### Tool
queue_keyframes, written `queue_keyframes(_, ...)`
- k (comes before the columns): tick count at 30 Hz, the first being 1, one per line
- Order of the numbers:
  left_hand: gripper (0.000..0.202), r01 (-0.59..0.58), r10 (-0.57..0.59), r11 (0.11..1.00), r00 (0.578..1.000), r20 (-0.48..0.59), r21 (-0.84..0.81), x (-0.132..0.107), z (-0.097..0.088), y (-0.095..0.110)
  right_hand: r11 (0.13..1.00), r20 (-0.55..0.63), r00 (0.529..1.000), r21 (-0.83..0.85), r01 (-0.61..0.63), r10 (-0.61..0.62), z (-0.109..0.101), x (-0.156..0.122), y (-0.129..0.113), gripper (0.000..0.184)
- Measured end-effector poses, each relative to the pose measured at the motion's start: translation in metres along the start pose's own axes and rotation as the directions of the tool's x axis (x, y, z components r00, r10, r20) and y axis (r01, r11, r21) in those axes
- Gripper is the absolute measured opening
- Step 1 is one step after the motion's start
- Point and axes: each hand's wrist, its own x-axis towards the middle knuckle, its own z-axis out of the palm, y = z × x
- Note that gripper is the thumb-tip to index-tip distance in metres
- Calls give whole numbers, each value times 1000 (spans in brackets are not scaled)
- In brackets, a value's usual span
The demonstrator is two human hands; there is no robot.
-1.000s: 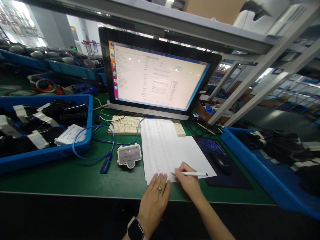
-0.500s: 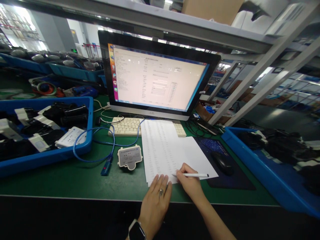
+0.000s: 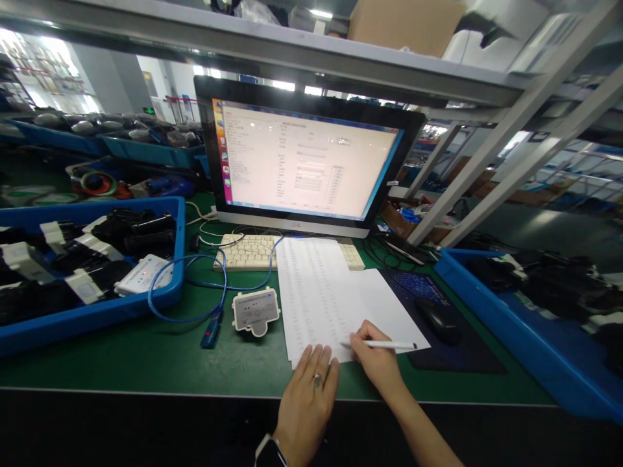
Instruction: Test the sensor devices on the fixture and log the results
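White printed sheets of paper [image 3: 316,292] lie on the green table, partly over a cream keyboard [image 3: 248,251]. My left hand [image 3: 311,389] rests flat with fingers stretched out on the lower edge of the paper. In my right hand [image 3: 377,357] is a white pen [image 3: 396,344], its tip at the printed columns near the bottom of the sheet. Left of the paper sits a small grey and white module [image 3: 256,312] with printed labels. Beside it lies a blue USB dongle [image 3: 211,329] with a red light and a looped blue cable [image 3: 152,295].
A monitor [image 3: 302,224] with a lit screen stands behind the keyboard. Blue bins [image 3: 181,259] of black and white parts flank the workspace, another bin [image 3: 516,363] being at right. A black mouse [image 3: 437,320] rests on a dark mouse pad [image 3: 467,359]. A metal shelf [image 3: 311,39] spans overhead.
The whole view has shifted slightly, with the table scene a little lower and to the right. Both hands keep nearly the same places on the paper; the pen stays in my right hand.
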Motion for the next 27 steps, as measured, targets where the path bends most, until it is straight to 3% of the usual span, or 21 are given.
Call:
queue_keyframes(3,32,-3,3,1000,1000,-17,5,0,0,0,996,-139,989,75,-42,52,-10,1,0,31)
queue_keyframes(5,31,11,-11,1000,1000,-28,1,0,0,1,999,-158,987,38,-17,23,-19,-1,3,28)
queue_keyframes(9,30,1,-1,1000,1000,-26,0,0,-2,-1,956,-4,980,-218,194,-200,-32,-7,12,29)
queue_keyframes(16,31,-117,117,993,983,-143,11,0,1,-8,721,126,858,-489,491,-499,-28,-8,18,25)
queue_keyframes(19,27,-112,122,992,966,-226,58,0,12,-9,656,135,813,-523,544,-566,-26,-8,19,23)
queue_keyframes(23,25,-118,182,977,891,-415,176,2,39,-10,614,125,764,-520,593,-632,-27,-6,26,21)
queue_keyframes(27,23,-26,134,979,828,-544,201,-1,73,-10,615,158,751,-481,625,-641,-34,-3,31,22)
